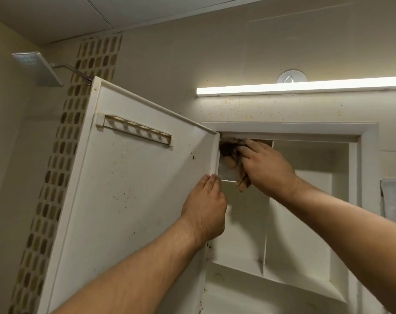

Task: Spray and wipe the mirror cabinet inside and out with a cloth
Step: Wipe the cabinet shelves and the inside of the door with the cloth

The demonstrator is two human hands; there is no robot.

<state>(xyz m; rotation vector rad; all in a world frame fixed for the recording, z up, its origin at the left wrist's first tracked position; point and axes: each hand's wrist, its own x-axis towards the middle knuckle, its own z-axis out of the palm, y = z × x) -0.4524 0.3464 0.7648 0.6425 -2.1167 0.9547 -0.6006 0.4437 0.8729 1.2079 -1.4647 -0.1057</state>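
Observation:
The white mirror cabinet [355,155] is set in the wall, and its door [129,189] is swung open to the left, showing a speckled inner face with a slotted holder [135,130]. My left hand [203,207] grips the door's hinge-side edge, fingers over the rim. My right hand [267,166] presses a dirty brown cloth [232,155] into the cabinet's top left corner by the hinge. Inside, white shelves and a vertical divider [265,252] show below. No spray bottle is in view.
A lit strip lamp [301,88] runs above the cabinet, over a stained wall band. A square shower head [37,68] sticks out at the upper left beside a mosaic tile strip [63,155]. A printed white packet [394,200] hangs at the right edge.

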